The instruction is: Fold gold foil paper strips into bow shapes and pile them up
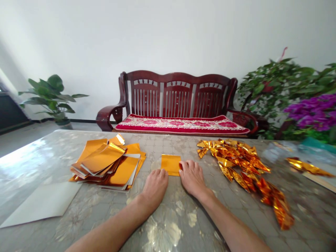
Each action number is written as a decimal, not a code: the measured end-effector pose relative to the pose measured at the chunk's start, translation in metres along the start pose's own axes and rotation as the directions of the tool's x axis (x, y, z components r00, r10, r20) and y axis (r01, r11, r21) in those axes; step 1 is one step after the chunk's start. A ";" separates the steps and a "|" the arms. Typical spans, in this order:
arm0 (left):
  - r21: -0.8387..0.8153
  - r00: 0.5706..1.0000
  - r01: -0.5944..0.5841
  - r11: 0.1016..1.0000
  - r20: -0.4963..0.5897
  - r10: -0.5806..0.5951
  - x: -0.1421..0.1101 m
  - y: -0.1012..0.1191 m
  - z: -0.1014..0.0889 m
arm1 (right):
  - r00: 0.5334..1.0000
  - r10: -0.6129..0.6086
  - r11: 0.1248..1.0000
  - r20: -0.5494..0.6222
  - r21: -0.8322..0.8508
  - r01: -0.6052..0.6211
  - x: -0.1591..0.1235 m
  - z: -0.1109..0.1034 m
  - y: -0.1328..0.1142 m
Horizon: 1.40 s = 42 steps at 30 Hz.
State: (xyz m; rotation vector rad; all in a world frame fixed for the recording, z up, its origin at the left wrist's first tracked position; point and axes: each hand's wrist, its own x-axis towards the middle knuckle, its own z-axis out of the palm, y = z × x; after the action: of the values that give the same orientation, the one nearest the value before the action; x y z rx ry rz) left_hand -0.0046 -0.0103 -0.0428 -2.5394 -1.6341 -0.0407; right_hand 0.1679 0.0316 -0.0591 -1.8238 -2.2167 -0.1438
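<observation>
A small square of gold foil paper point(170, 165) lies flat on the table between my two hands. My left hand point(156, 183) is closed at its lower left corner, fingers curled and tips partly hidden. My right hand point(193, 177) pinches the right edge, which is lifted and bent up a little under the fingers. Left of my hands is a loose, uneven stack of gold foil sheets point(105, 159), some showing pale backs. To the right sits a heap of folded, twisted gold foil pieces point(236, 157), trailing toward the near right.
A pale sheet point(43, 204) rests at the table's left side. Clear plastic wrapping point(279, 151) and another gold foil piece point(309, 166) are at the far right. Beyond the patterned table point(162, 231) stand a wooden bench point(177, 96), a potted plant point(54, 98) and purple flowers point(313, 110).
</observation>
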 end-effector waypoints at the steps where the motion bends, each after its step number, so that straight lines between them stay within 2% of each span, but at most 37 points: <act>1: 0.002 1.000 0.001 1.000 0.002 -0.001 -0.001 -0.001 0.000 | 1.000 -0.003 1.000 -0.005 -0.001 0.003 -0.001 0.001 0.001; 6: -0.013 1.000 0.005 1.000 -0.018 -0.005 -0.001 -0.003 0.004 | 1.000 -0.003 1.000 -0.029 -0.005 0.003 -0.001 0.004 0.006; 11: -0.043 0.999 0.051 0.998 -0.010 -0.051 0.000 0.001 0.006 | 0.997 0.046 0.997 -0.062 0.059 -0.042 0.000 -0.002 0.011; 17: -0.173 0.997 0.063 0.983 -0.039 -0.071 -0.004 0.013 0.006 | 0.996 0.035 0.996 -0.080 0.080 -0.028 -0.003 -0.007 0.012; 26: -0.262 0.999 -0.010 0.965 -0.038 0.000 -0.003 0.029 0.008 | 0.998 0.009 0.977 -0.054 0.215 0.003 0.003 -0.002 -0.001; 35: -0.434 0.996 -0.032 0.900 -0.087 -0.006 -0.004 0.022 0.013 | 0.998 0.037 0.968 -0.050 0.250 -0.024 0.003 0.000 -0.003; 38: -0.526 0.986 -0.026 0.850 -0.152 -0.064 0.001 0.011 0.014 | 0.999 0.028 0.966 -0.037 0.259 -0.018 0.002 0.001 -0.004; 40: -0.547 0.957 0.026 0.837 -0.227 -0.178 0.008 0.001 0.013 | 0.999 -0.004 0.962 -0.037 0.273 0.014 0.001 0.000 -0.006; 42: -0.521 0.928 0.063 0.851 -0.284 -0.242 0.016 -0.008 0.011 | 0.998 -0.059 0.954 -0.037 0.293 0.067 0.000 -0.001 -0.007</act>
State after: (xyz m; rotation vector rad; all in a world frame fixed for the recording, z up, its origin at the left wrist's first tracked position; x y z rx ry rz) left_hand -0.0059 0.0091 -0.0520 -2.5136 -1.8574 -0.9963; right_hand 0.1616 0.0299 -0.0580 -1.5828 -2.1442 0.1415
